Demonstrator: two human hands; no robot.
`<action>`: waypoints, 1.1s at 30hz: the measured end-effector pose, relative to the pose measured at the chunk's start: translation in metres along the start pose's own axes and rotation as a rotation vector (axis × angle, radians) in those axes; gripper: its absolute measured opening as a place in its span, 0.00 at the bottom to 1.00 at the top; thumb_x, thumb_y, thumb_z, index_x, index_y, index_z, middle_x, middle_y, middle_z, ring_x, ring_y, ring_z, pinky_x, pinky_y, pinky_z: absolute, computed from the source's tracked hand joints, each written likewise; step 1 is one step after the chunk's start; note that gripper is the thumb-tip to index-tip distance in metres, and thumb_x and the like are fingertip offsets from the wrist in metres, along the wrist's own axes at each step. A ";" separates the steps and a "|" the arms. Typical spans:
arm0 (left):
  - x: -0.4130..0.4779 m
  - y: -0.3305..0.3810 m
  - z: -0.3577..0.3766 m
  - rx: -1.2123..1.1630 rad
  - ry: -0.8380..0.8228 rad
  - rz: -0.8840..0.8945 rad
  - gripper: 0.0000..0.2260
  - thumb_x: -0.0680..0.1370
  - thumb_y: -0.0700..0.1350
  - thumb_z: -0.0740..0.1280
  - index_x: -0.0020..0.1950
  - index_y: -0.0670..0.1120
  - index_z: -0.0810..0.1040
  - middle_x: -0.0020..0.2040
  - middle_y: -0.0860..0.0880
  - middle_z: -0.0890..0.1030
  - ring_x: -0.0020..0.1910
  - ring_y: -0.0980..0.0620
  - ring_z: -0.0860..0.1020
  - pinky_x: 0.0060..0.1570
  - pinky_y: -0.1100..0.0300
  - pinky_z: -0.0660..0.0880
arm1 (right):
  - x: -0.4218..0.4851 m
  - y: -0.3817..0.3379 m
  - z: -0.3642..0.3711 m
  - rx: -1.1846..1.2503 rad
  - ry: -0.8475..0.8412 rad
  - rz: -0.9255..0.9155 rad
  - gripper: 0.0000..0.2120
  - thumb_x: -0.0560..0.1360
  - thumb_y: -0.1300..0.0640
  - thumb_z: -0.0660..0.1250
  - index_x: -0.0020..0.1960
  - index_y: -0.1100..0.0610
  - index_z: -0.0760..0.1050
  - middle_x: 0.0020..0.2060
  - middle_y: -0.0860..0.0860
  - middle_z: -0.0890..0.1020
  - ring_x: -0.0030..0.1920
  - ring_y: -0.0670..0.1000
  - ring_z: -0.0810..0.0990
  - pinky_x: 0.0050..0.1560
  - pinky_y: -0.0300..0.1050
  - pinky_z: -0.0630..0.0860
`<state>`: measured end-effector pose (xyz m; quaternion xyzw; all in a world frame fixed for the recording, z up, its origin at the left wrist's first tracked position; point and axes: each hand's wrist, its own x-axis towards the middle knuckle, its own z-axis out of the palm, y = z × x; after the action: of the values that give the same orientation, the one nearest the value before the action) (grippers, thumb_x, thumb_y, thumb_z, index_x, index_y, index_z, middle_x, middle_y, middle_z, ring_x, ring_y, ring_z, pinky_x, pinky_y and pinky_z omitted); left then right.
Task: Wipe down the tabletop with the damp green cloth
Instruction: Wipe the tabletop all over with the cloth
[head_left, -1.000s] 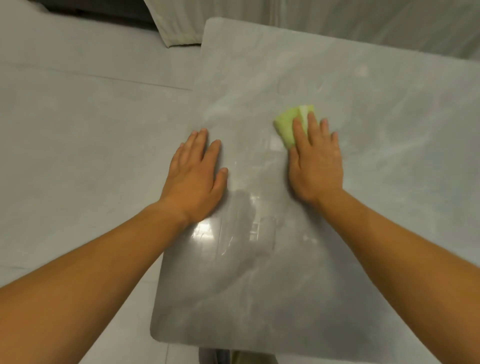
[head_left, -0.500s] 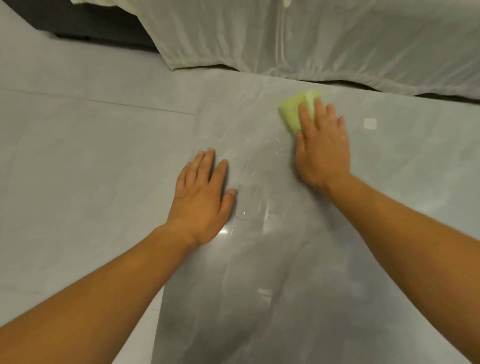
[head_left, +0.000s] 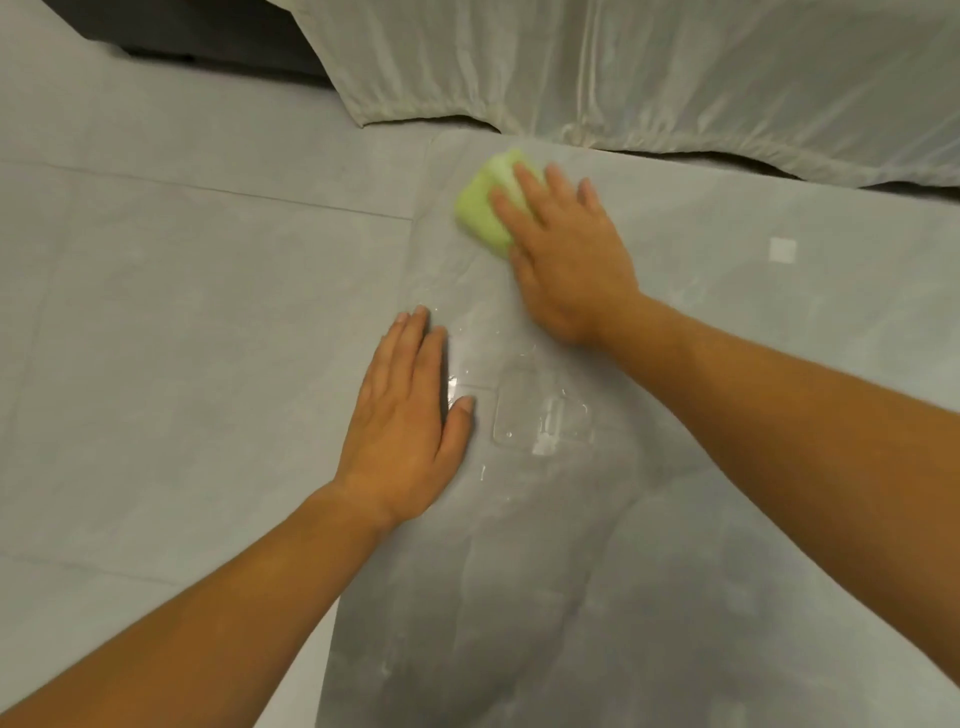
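Observation:
The folded green cloth lies near the far left corner of the glossy grey tabletop. My right hand presses flat on it, fingers spread over its right half. My left hand rests palm down at the table's left edge, fingers apart, holding nothing. Wet streaks and light reflections shine on the surface between the two hands.
A pale cream fabric hangs along the table's far edge. Grey floor tiles lie to the left, below the table's left edge. A small white square mark shows on the tabletop at the right.
My right hand has pushed the cloth away from me, up toward the far left corner. My left hand stays flat at the left edge. The view has tilted up, showing more fabric.

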<state>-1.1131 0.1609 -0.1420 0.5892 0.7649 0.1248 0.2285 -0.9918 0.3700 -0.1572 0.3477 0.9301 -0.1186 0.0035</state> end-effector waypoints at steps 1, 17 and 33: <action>-0.004 -0.001 0.001 0.005 0.008 -0.015 0.29 0.82 0.54 0.57 0.79 0.40 0.56 0.81 0.43 0.52 0.80 0.47 0.47 0.78 0.50 0.47 | -0.016 -0.006 0.004 -0.016 -0.021 -0.116 0.27 0.80 0.52 0.51 0.79 0.52 0.58 0.79 0.57 0.59 0.78 0.65 0.56 0.76 0.65 0.52; -0.042 -0.006 0.002 -0.084 0.033 -0.071 0.36 0.82 0.58 0.55 0.80 0.43 0.41 0.81 0.46 0.41 0.80 0.51 0.39 0.78 0.55 0.42 | -0.045 -0.034 0.012 -0.053 -0.112 -0.412 0.26 0.82 0.52 0.52 0.80 0.51 0.58 0.80 0.55 0.58 0.79 0.62 0.55 0.78 0.61 0.52; -0.099 0.002 0.017 0.113 -0.096 0.021 0.28 0.82 0.58 0.50 0.79 0.44 0.58 0.81 0.43 0.51 0.80 0.46 0.45 0.77 0.45 0.43 | -0.187 -0.020 0.016 0.002 -0.115 -0.254 0.26 0.82 0.51 0.52 0.79 0.51 0.60 0.80 0.55 0.58 0.80 0.62 0.54 0.78 0.62 0.52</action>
<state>-1.0833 0.0649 -0.1354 0.6144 0.7527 0.0557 0.2299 -0.8640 0.2309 -0.1513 0.2199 0.9647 -0.1385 0.0415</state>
